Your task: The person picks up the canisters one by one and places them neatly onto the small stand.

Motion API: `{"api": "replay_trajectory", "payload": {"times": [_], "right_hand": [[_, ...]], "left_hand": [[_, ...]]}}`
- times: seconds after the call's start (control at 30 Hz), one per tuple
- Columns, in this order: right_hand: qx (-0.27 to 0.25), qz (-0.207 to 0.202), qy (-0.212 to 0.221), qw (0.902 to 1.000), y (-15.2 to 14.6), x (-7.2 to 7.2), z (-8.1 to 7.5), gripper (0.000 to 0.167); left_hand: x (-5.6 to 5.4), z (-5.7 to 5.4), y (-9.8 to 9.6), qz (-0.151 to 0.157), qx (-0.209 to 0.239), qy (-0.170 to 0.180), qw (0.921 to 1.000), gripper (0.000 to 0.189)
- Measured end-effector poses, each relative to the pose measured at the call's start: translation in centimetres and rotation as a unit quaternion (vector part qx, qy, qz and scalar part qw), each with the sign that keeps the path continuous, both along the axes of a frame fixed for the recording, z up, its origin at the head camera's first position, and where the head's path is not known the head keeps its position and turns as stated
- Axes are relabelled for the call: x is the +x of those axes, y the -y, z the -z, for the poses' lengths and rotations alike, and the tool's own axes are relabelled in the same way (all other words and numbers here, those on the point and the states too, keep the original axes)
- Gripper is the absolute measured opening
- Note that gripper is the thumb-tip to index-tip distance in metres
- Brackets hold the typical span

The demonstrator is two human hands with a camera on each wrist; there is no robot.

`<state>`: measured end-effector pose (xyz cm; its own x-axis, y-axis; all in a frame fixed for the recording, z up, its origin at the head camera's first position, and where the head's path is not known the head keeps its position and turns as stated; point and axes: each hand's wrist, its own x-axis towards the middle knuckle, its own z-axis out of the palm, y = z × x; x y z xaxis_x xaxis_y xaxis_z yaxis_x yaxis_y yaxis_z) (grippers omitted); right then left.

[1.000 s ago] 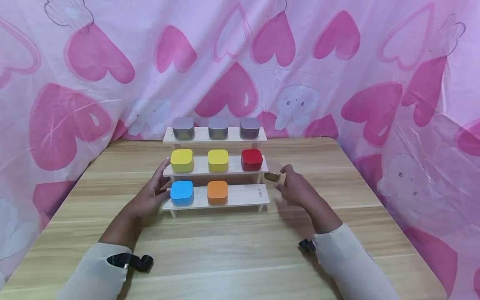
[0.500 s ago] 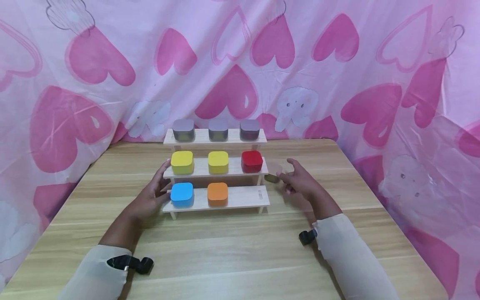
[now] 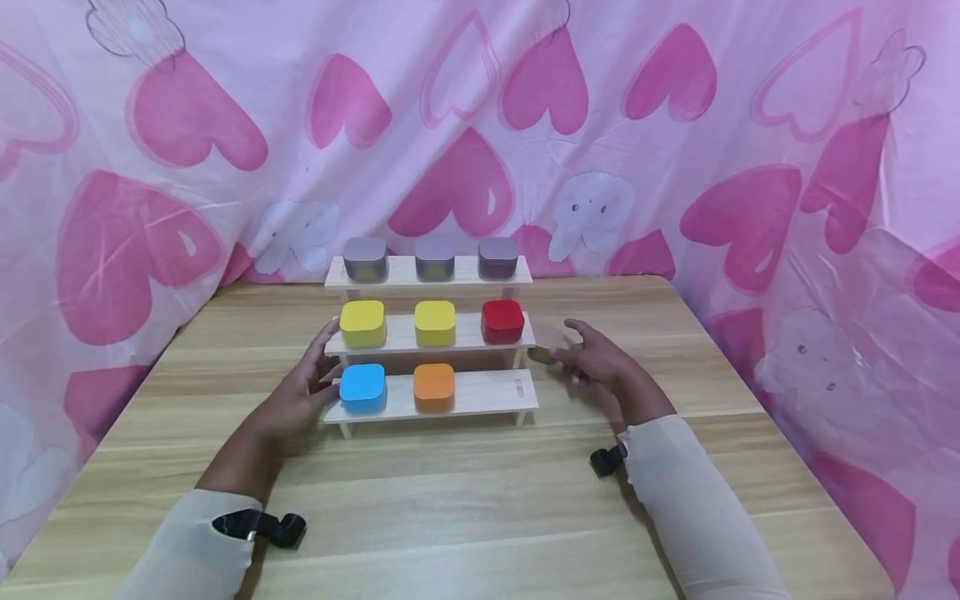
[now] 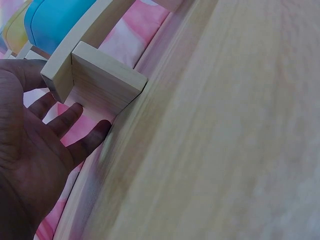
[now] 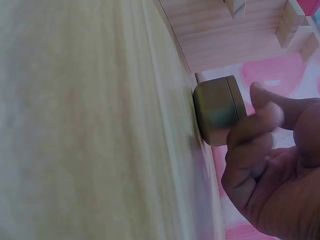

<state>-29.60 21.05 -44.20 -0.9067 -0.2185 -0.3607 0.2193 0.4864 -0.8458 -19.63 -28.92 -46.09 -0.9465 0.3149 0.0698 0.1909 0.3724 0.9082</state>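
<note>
A three-tier wooden display stand holds rounded-square boxes. Its lowest tier bears a blue box and an orange box. My left hand rests at the stand's left end; in the left wrist view its fingers lie spread beside the leg, with a digit across the board's end. To the right of the stand, a brownish-gold box sits on the table. My right hand is close beside it, fingers loosely bent, apparently holding nothing; whether a fingertip touches the box, I cannot tell.
Two yellow boxes and a red box occupy the middle tier. Three grey-topped boxes line the top one. A pink heart-patterned cloth hangs behind the wooden table.
My right hand has shifted slightly, and its fingers now lie differently beside the gold box. My left hand and the boxes on the stand stay in place.
</note>
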Motion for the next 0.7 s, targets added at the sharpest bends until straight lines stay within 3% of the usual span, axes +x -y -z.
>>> {"api": "replay_trajectory", "payload": {"times": [0.17,0.47,0.7], "right_hand": [[0.012,-0.003,0.006,0.9999,0.01,-0.39,-0.03,0.088],[-0.017,-0.035,-0.003,0.9992,-0.18,-0.84,0.30,0.086],[0.005,-0.045,-0.007,0.9989,-0.14,-1.04,0.31,0.078]], "left_hand": [[0.07,-0.10,0.08,-0.003,0.005,0.002,1.0000,0.109],[-0.20,0.12,0.12,0.003,0.007,-0.003,1.0000,0.109],[-0.26,0.11,0.00,0.009,0.012,-0.010,0.9998,0.109]]}}
